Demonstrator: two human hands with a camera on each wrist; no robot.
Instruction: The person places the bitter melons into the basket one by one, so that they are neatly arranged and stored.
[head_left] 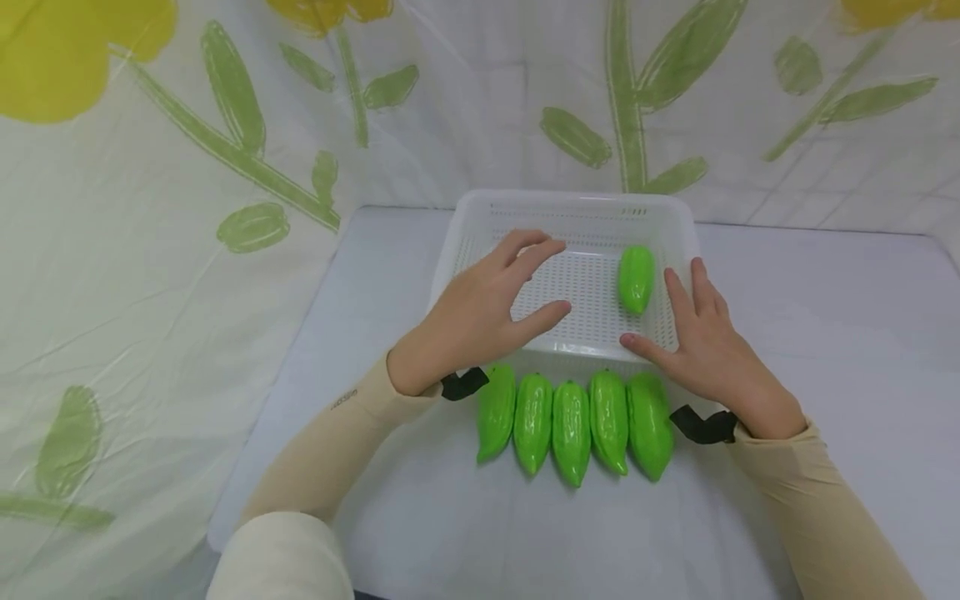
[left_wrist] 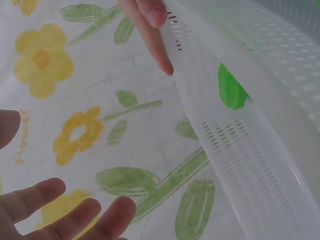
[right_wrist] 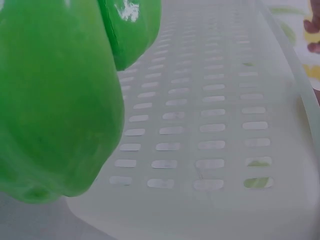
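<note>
A white perforated plastic basket [head_left: 577, 197] stands on the table with one glossy green pepper [head_left: 636, 279] lying in its right part. Over the basket's left half hovers my left hand [head_left: 483, 308], thumb and fingers spread with nothing between them. My right hand [head_left: 703, 346] is at the front right corner, its fingers spread along the basket's right side and its thumb at the front rim. Several more green peppers [head_left: 572, 433] lie side by side in a row before the basket. Close up in the right wrist view, a pepper [right_wrist: 55, 100] partly covers the basket wall [right_wrist: 210, 210].
A light grey-white cloth covers the table [head_left: 825, 333]. Behind and to the left hangs a white sheet [head_left: 465, 117] printed with yellow flowers and green leaves. Black straps [head_left: 705, 425] sit at both wrists, over beige sleeves [head_left: 322, 442].
</note>
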